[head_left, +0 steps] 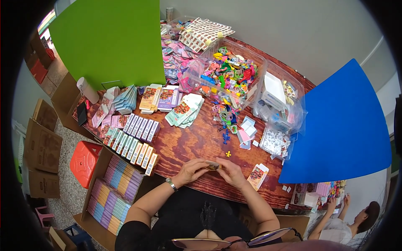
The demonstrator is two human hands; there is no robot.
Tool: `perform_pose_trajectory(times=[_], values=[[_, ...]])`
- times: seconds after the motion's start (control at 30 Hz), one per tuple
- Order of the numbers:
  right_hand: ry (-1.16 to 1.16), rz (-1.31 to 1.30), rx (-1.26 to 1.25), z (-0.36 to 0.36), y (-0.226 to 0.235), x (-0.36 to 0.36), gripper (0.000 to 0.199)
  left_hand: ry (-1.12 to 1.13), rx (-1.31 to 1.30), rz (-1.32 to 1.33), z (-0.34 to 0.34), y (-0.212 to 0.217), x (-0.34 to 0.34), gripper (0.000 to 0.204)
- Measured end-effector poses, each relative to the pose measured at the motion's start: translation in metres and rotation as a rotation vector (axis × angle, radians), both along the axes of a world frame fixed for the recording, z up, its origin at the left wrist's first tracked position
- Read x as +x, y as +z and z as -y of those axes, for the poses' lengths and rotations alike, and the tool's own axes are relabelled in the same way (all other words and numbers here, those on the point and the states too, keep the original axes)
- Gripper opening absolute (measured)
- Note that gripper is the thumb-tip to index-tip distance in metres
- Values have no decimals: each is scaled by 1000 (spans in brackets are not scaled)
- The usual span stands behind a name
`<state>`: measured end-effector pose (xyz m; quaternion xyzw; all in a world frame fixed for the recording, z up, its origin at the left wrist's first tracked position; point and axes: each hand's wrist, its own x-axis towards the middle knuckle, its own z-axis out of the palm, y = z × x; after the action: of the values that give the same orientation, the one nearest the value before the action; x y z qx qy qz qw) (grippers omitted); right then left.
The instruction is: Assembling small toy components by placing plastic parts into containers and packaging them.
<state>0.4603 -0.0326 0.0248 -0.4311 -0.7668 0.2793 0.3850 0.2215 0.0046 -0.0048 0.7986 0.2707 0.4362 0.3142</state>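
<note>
Head view: left hand (191, 169) and right hand (230, 172) meet at the near edge of the wooden table (197, 144), fingers of both pinched on a small yellow packet (212, 166) held between them. A printed card (257, 176) lies just right; rows of slim boxes (132, 142) lie left

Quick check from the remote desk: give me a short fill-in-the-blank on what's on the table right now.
1. Both hands, left hand and right hand, hold one small ____ between them.
2. The upright board at the table's far left is ____.
3. The stool on the floor is ____.

Missing words: packet; green; red
</note>
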Motion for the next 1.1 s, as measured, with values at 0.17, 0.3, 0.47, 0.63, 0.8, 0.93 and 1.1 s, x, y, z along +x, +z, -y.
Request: perform_pose_trajectory(times=[0.17,0.3,0.47,0.63,0.8,0.93,1.1], values=[[51,185,97,-4,3,4,53,83,-14,32,10,-7,9,26],[37,140,-63,-2,22,2,46,103,22,32,9,-7,9,26],[142,-28,-455,-21,45,14,36,75,-29,13,9,-2,7,28],[174,213,-150,-30,28,16,30,61,-19,9,8,-4,6,27],[111,231,-66,-29,28,8,24,61,18,25,8,-5,5,28],[191,168,120,-29,38,5,19,43,-71,10,9,-4,5,28],[171,228,-33,-29,34,1,16,72,-13,14,10,-3,7,30]])
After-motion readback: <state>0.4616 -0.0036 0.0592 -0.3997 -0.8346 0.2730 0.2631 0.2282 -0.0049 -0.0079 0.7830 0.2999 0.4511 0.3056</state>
